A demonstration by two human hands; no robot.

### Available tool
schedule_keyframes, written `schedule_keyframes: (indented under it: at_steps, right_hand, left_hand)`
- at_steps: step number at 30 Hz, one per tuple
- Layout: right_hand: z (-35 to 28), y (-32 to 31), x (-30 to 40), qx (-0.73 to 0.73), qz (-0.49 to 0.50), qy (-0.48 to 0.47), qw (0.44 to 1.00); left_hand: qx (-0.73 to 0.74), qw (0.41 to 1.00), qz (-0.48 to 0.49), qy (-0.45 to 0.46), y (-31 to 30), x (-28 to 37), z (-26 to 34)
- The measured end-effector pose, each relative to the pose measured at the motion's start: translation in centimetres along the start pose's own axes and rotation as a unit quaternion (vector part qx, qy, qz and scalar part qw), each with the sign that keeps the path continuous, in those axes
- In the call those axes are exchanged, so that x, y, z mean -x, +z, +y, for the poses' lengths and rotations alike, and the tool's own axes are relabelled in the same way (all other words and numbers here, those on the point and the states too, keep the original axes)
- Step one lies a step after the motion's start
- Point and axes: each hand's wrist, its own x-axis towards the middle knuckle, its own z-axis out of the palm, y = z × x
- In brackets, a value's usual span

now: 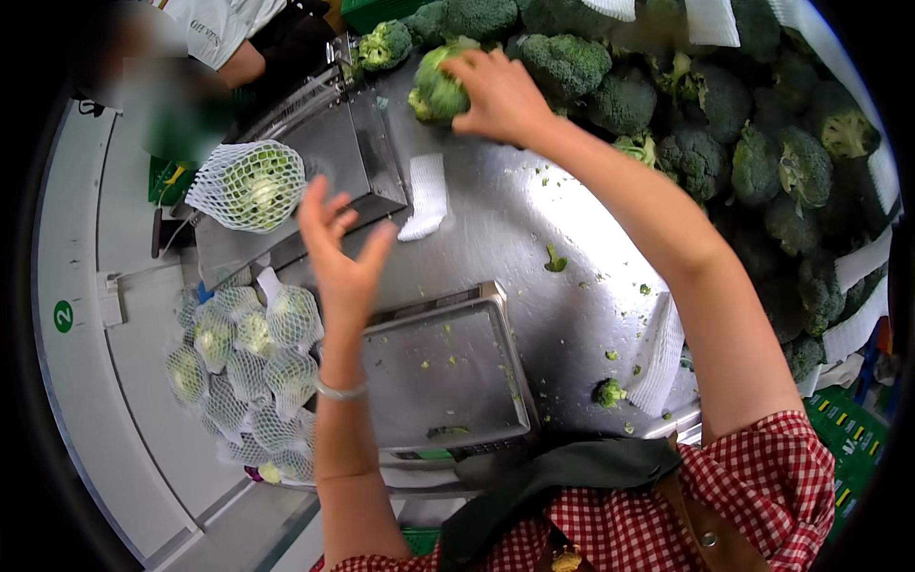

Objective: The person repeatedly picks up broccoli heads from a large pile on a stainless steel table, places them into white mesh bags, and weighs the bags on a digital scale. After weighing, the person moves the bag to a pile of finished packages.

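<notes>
At the far side of the steel worktop point(486, 236), my right hand point(504, 96) has its fingers around a light green broccoli head point(437, 84). My left hand point(343, 250) holds nothing, its fingers spread and slightly blurred. Just beyond those fingertips is a broccoli head in a white foam net point(250, 187), over the edge of a steel machine point(322, 154); whether it rests there or is in the air I cannot tell. An unfilled white foam net sleeve point(427, 196) lies between my hands.
Loose broccoli heads point(693, 164) are heaped along the far and right sides. Netted heads point(250, 372) are piled at left. A steel-topped scale point(443, 372) stands before me, with another foam sleeve point(658, 357) and green scraps to its right. Another person's arm point(241, 66) shows at upper left.
</notes>
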Motion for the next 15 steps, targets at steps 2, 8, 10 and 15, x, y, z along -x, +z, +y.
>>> schedule_keyframes:
  at_steps: [2,8,10,15]
  right_hand:
    - [-6.1,-3.5,4.7,-0.092,-0.099,-0.082,0.988]
    - [-18.9,-5.0,23.7,-0.245,-0.114,-0.161,0.949]
    - [-20.0,-6.2,26.5,-0.338,-0.173,-0.092,0.921]
    - [-11.8,-12.4,33.6,-0.143,-0.129,0.268,0.944]
  left_hand:
    - [0.074,0.997,-0.02,-0.028,0.8,4.7,2.0]
    - [0.059,0.983,-0.097,-0.144,-1.9,19.4,2.1]
    - [0.101,0.97,-0.03,-0.221,-1.8,24.0,1.8]
    - [-0.105,0.978,0.005,-0.182,-2.2,28.1,2.8]
